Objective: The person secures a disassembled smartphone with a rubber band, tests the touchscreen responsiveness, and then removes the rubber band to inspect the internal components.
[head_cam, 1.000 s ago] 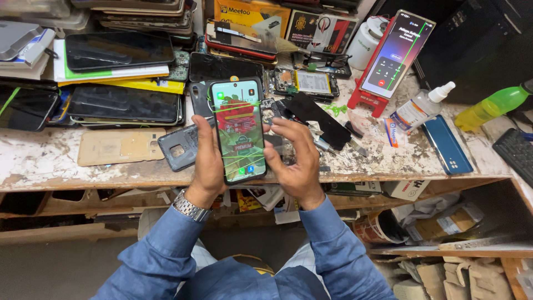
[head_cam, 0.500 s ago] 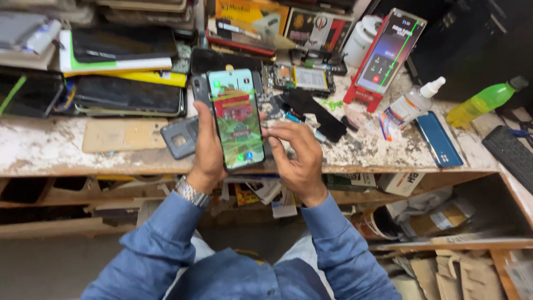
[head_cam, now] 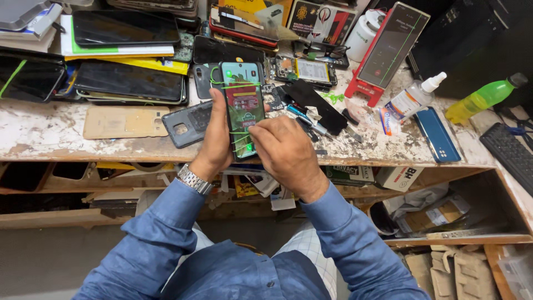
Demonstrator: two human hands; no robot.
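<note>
Item: lit smartphone [head_cam: 242,108], banded | left hand [head_cam: 216,136] grips its edge | right hand [head_cam: 280,150] fingertips press screen | step: screen check; next needs light touch.

A phone repair workshop: worn workbench [head_cam: 66,139] littered with dismantled phones [head_cam: 304,71] and tools [head_cam: 311,123].

Smartphone [head_cam: 242,108], screen lit, green bands across it: frame centre, gripped by left hand [head_cam: 215,133]; right hand [head_cam: 283,151] touches its lower edge above the worn workbench [head_cam: 66,139].
</note>
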